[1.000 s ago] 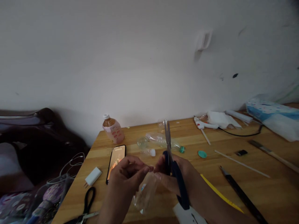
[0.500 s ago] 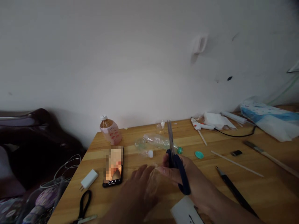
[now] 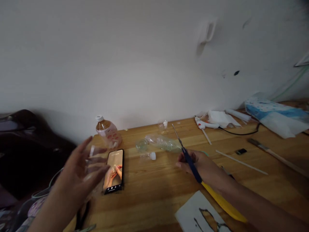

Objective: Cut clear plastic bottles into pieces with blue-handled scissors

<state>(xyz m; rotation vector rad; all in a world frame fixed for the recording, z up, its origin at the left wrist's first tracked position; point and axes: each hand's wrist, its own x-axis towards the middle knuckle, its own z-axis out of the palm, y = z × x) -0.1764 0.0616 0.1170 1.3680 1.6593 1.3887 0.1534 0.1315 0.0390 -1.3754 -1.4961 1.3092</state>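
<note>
Dark-blue-handled metal scissors (image 3: 191,165) point away over the brown wooden desk (image 3: 145,196), gripped in the right hand (image 3: 205,166); the left hand (image 3: 76,174), spread open and empty-looking, hovers near the lit, black-edged rectangular phone (image 3: 117,161).

Your tabletop (image 3: 154,190): grained wood, smooth, faint sheen. Scissors (image 3: 192,166) in your right grip (image 3: 205,166): metal blades, handles plastic-looking. Toward the far edge, a bottle (image 3: 159,142) in clear, glossy plastic. Toward the left edge, phone screen (image 3: 114,170), smooth, glossy. Toward the near edge, white sheet (image 3: 189,211), matt, paper-like.
</note>
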